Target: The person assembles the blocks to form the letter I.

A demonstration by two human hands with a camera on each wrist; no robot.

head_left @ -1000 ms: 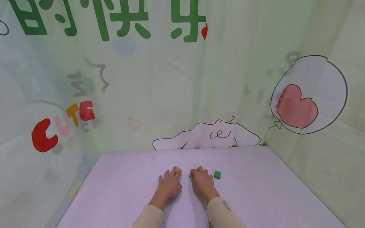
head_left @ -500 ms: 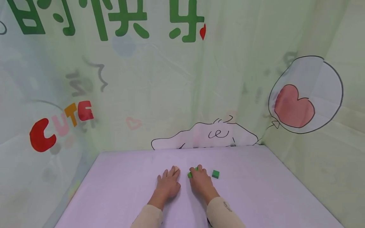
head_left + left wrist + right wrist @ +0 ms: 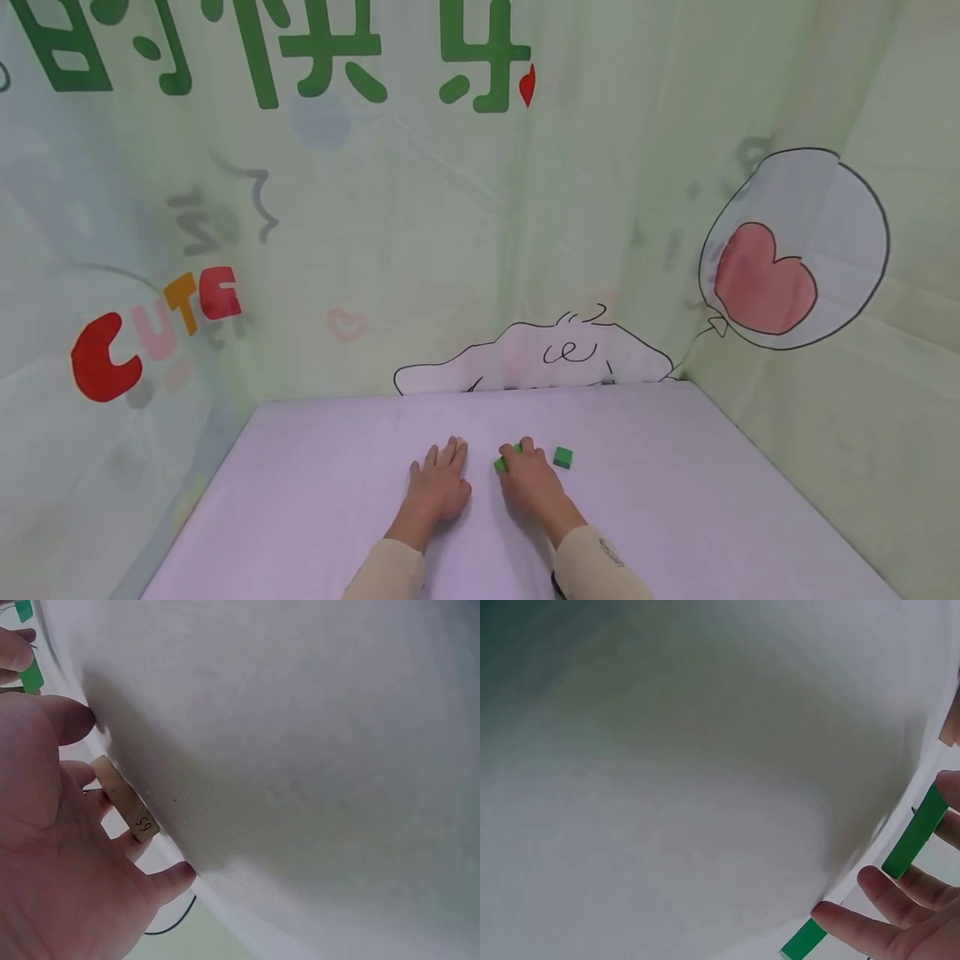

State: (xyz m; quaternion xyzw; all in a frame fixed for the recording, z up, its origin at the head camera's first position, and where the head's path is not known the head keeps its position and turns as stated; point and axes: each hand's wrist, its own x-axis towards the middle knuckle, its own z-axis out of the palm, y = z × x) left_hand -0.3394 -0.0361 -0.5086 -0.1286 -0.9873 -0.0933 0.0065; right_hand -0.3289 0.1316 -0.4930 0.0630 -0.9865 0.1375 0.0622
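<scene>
- Pinching bright-green rectangular block point(image 3: 915, 832) in right hand point(image 3: 532, 481), lower centre of head view.
- Touching tan, inked wooden block point(image 3: 124, 796) with straight-fingered left hand point(image 3: 439, 487).
- Working on lilac tabletop point(image 3: 322, 517) before pale-green fabric walls point(image 3: 435, 242).
- Reading multicoloured "CUTE" point(image 3: 186, 312), left; green "的快乐" point(image 3: 330, 46), upper left.

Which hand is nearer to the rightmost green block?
Right. The right hand is just left of that green block; the left hand is farther left, at the wooden block.
</scene>
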